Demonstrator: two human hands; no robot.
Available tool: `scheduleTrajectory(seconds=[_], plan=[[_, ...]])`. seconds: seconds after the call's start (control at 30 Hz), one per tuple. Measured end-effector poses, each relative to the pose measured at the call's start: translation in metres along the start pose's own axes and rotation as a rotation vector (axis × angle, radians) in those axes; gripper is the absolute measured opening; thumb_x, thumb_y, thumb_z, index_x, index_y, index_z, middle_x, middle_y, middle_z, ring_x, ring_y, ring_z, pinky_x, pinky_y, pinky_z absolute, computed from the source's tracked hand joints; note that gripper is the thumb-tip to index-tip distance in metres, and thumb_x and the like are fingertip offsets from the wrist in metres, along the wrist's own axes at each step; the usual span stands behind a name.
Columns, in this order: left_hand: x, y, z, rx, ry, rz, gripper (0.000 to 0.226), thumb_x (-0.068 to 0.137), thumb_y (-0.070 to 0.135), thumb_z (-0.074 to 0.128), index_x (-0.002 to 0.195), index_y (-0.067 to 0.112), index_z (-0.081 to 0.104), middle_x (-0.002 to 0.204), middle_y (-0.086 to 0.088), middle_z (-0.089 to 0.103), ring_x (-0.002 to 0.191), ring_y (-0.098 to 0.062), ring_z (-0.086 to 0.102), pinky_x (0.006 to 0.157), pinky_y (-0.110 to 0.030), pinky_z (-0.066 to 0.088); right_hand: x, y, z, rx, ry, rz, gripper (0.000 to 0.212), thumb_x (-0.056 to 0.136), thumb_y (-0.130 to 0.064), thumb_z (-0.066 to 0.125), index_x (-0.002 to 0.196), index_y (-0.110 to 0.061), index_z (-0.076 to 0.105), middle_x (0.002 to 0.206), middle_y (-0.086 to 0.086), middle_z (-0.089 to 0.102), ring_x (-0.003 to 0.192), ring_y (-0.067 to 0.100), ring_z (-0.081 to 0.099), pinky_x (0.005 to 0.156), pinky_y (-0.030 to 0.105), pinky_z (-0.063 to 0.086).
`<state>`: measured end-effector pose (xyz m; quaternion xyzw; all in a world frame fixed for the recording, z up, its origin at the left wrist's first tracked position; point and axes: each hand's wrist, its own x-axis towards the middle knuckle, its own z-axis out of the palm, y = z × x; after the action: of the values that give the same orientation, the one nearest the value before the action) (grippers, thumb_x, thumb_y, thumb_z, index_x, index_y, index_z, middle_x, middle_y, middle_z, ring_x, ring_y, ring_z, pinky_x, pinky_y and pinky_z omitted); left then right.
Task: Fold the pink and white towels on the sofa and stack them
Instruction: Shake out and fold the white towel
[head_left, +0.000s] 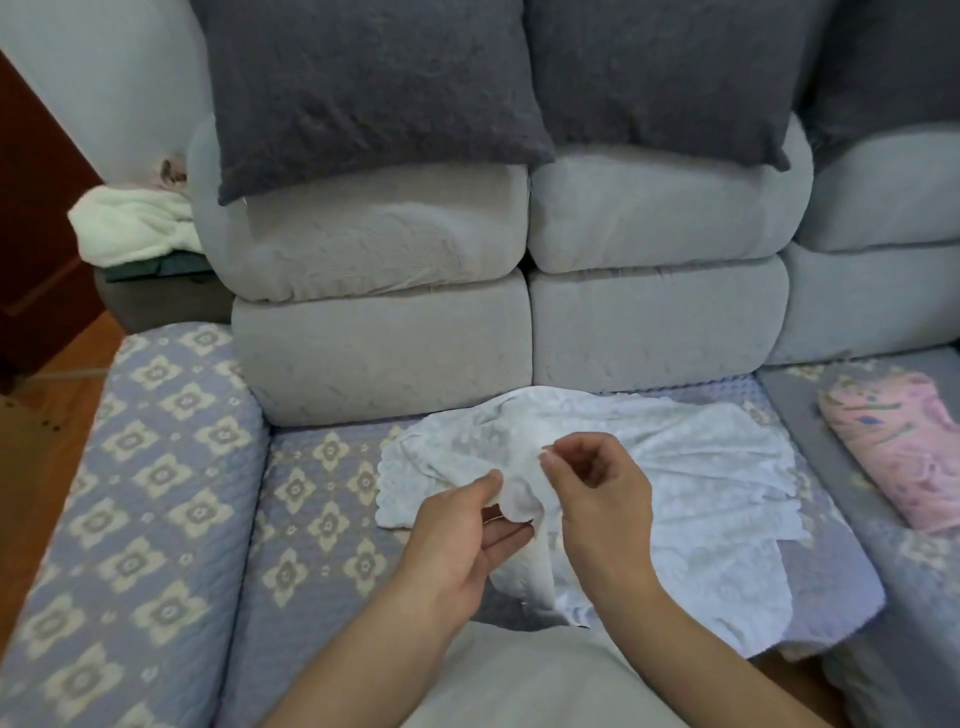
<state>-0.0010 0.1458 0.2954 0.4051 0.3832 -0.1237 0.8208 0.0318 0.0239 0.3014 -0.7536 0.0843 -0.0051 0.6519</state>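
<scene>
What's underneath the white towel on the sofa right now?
The white towel lies crumpled on the sofa's patterned seat cover, which shows around it. Both the left hand and the right hand pinch its near edge. Whatever lies beneath the towel's middle is covered.

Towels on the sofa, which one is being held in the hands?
The white towel, spread on the middle seat; both hands pinch its near edge. The pink towel lies untouched on the right seat.

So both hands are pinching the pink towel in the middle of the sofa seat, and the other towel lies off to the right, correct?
Not quite. The head view shows the left hand and right hand pinching the white towel; the pink towel lies to the right.
</scene>
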Motion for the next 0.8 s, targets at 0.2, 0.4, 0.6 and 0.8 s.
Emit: scheduleTrajectory(seconds=[0.2,0.4,0.6,0.8], plan=[[-0.009,-0.005,0.008,0.092,-0.121,0.029,0.026,0.097,0.012,0.054,0.106,0.001,0.076,0.109,-0.018,0.074,0.096,-0.027,0.071,0.099,-0.042,0.055,-0.009,0.007,0.008,-0.192,-0.173,-0.158,0.021,0.086,-0.007,0.071,0.084,-0.027,0.065,0.086,-0.009,0.069,0.09,0.011,0.066,0.081,0.026,0.053],[-0.004,-0.008,0.002,0.063,-0.05,0.065,0.036,0.101,0.016,0.054,0.108,-0.017,0.064,0.109,-0.032,0.069,0.103,-0.035,0.071,0.097,-0.044,0.056,-0.009,0.022,-0.005,-0.427,-0.269,-0.355,0.027,0.087,-0.002,0.067,0.086,-0.029,0.064,0.087,-0.017,0.065,0.091,0.003,0.062,0.078,0.014,0.048],[-0.005,-0.004,0.002,0.058,-0.065,-0.01,0.038,0.102,0.024,0.055,0.113,-0.012,0.065,0.102,-0.028,0.073,0.098,-0.036,0.073,0.096,-0.046,0.056,-0.006,0.035,-0.014,-0.578,-0.269,-0.684,0.027,0.079,0.008,0.069,0.084,-0.018,0.065,0.081,-0.014,0.058,0.081,0.004,0.054,0.067,0.022,0.046],[-0.008,0.003,0.003,0.232,-0.152,-0.044,0.029,0.101,0.02,0.058,0.099,-0.005,0.073,0.093,-0.019,0.075,0.086,-0.028,0.074,0.088,-0.042,0.059,-0.006,0.038,-0.013,-0.51,-0.3,-0.691,0.018,0.079,0.003,0.062,0.08,-0.015,0.066,0.078,-0.011,0.059,0.076,0.003,0.055,0.062,0.024,0.048]])
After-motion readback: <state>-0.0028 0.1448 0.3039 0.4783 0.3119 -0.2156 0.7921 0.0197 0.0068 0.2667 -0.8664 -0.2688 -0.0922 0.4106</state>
